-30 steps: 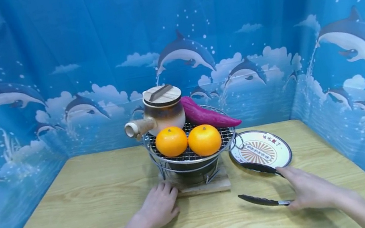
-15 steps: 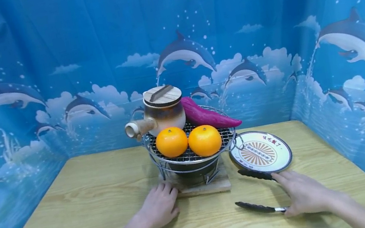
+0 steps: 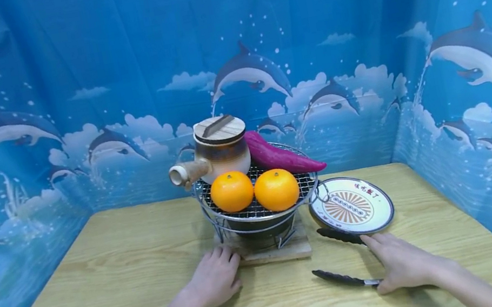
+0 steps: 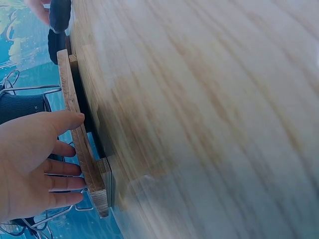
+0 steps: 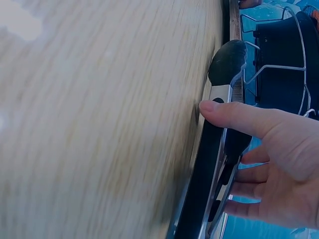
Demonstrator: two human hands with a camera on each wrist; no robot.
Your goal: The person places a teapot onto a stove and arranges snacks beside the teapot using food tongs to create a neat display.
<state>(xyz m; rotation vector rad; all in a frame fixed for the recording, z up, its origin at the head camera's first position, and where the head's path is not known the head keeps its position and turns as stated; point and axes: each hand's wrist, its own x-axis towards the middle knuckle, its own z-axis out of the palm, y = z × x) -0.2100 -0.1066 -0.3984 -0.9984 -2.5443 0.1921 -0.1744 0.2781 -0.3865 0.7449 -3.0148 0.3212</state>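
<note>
My left hand (image 3: 215,277) rests beside the wooden board (image 3: 278,254) under the grill stove. In the left wrist view its fingers (image 4: 65,184) lie fairly straight, tips at the board's edge. My right hand (image 3: 403,260) holds black-tipped metal tongs (image 3: 339,277) low over the table, their arms spread apart. The right wrist view shows the thumb on one arm of the tongs (image 5: 199,184) and the fingers along the other. Just behind the upper tip lies a white patterned plate (image 3: 382,212). Two mandarins (image 3: 232,191) sit at the front of the wire grill (image 3: 256,209).
A side-handled clay pot (image 3: 222,157) with a wooden lid (image 3: 219,129) stands at the grill's back left. The purple sweet potato (image 3: 281,155) beside it sticks out past the right rim. A blue dolphin curtain (image 3: 116,88) encloses the wooden table (image 3: 102,288).
The right hand and the tongs have shifted left and slightly toward the table's front, off the plate's near edge. My left hand has stayed put.
</note>
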